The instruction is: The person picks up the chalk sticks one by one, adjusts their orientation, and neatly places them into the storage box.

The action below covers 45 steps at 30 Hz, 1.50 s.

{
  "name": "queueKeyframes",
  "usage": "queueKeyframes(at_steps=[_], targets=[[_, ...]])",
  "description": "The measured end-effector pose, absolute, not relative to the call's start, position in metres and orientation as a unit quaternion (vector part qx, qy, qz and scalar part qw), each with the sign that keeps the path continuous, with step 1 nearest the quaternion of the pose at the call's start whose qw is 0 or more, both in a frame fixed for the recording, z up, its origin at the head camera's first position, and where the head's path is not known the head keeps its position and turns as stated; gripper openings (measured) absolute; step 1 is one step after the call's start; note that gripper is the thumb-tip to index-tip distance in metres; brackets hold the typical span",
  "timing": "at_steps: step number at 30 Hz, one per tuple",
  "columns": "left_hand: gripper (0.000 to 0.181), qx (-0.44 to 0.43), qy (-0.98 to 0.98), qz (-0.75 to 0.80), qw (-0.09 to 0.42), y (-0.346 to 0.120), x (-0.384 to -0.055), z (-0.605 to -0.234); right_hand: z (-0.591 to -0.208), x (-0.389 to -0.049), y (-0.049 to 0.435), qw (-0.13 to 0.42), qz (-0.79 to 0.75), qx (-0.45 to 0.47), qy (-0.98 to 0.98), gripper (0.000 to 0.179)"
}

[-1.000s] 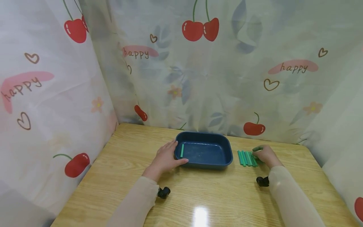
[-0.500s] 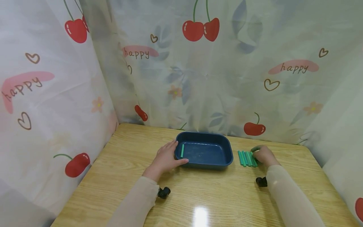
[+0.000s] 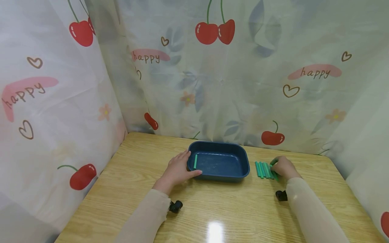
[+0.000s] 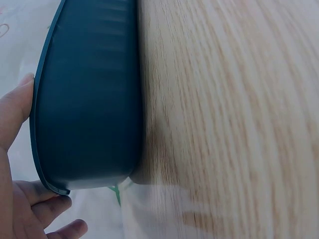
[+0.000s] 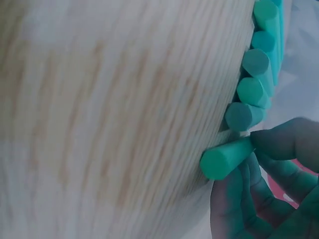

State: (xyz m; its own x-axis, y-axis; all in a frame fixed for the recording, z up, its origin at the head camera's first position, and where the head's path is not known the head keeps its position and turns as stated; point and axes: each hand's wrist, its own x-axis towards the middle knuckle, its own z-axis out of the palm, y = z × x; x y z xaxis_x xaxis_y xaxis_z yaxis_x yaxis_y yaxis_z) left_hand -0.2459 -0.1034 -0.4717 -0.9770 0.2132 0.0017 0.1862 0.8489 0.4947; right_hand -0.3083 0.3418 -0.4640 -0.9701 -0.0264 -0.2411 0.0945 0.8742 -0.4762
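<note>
My left hand [image 3: 179, 168] rests at the left end of a dark blue rectangular basin [image 3: 223, 177], its thumb over the near rim. The other fingers lie along the left side; the left wrist view shows fingertips [image 4: 52, 206] at the basin's corner. One green chalk stick [image 3: 195, 162] lies inside the basin, near its left wall. To the right, my right hand [image 3: 284, 167] pinches another green chalk stick [image 5: 227, 157] between thumb and fingers. It is angled away from a row of similar chalk sticks [image 3: 262, 169] lying side by side on the table.
The wooden table [image 3: 231, 209] runs back to a patterned curtain [image 3: 212, 84], with curtain on both sides too. Behind the basin, its far rim sits close to the curtain. Black wrist cameras [image 3: 175, 206] hang beside both sleeves.
The right hand's fingers have closed on the rightmost chalk stick and turned it slightly away from the row. The left hand and the basin have stayed in place.
</note>
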Motion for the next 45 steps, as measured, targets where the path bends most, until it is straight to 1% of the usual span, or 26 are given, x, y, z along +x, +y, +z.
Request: queueKeyframes(at_steps=[6, 13, 21, 30, 38, 45], targets=[[0.103, 0.102, 0.961, 0.256, 0.028, -0.103, -0.245, -0.471, -0.464, -0.305, 0.351, 0.121, -0.276, 0.027, 0.953, 0.031], [0.104, 0.103, 0.961, 0.254, 0.029, -0.103, -0.245, -0.471, -0.453, -0.298, 0.354, 0.126, -0.35, 0.04, 0.927, 0.038], [0.105, 0.107, 0.961, 0.253, 0.03, -0.102, -0.246, -0.472, -0.448, -0.293, 0.357, 0.125, -0.392, 0.056, 0.91, 0.043], [0.103, 0.105, 0.961, 0.253, 0.031, -0.102, -0.245, -0.469, -0.424, -0.283, 0.347, 0.104, -0.45, 0.032, 0.887, 0.044], [0.102, 0.106, 0.96, 0.258, 0.027, -0.102, -0.244, -0.468, -0.402, -0.28, 0.336, 0.084, -0.458, 0.009, 0.885, 0.036], [0.102, 0.105, 0.96, 0.258, 0.027, -0.101, -0.245, -0.469, -0.388, -0.281, 0.325, 0.08, -0.476, 0.007, 0.876, 0.048]])
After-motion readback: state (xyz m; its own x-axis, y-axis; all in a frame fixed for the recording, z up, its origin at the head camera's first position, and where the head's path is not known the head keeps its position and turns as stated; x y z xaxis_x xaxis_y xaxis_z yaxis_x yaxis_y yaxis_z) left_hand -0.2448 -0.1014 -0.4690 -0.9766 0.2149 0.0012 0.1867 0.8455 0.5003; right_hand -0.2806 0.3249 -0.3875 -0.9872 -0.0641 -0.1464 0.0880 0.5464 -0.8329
